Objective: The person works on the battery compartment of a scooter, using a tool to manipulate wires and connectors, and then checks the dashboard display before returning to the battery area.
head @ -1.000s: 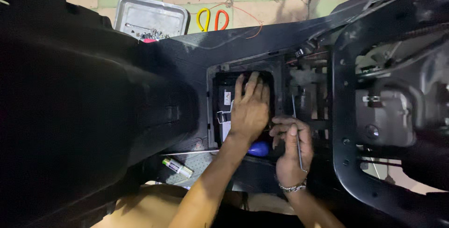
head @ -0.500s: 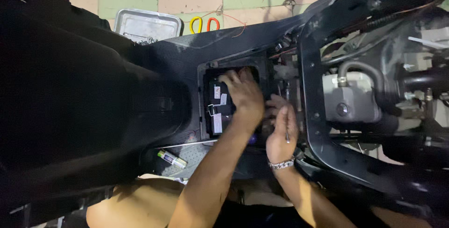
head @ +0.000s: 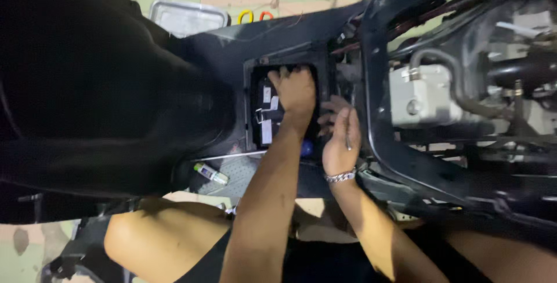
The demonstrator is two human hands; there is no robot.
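My left hand reaches into a rectangular black compartment in a scooter's body. It lies on a black battery with white labels, fingers hooked over its far end. My right hand, with a metal bracelet on the wrist, sits just right of it at the compartment's edge. It holds a thin metal tool upright between the fingers. A small blue object shows between my two wrists; what it is cannot be told.
A large black body panel fills the left. A grey engine part with a hose sits inside the black frame on the right. A metal tray and yellow- and orange-handled pliers lie on the tiled floor. A small green-white tube rests on the footboard.
The view has shifted right, showing more of the engine. My left hand has slid farther into the compartment and curled its fingers; my right hand has moved up beside it.
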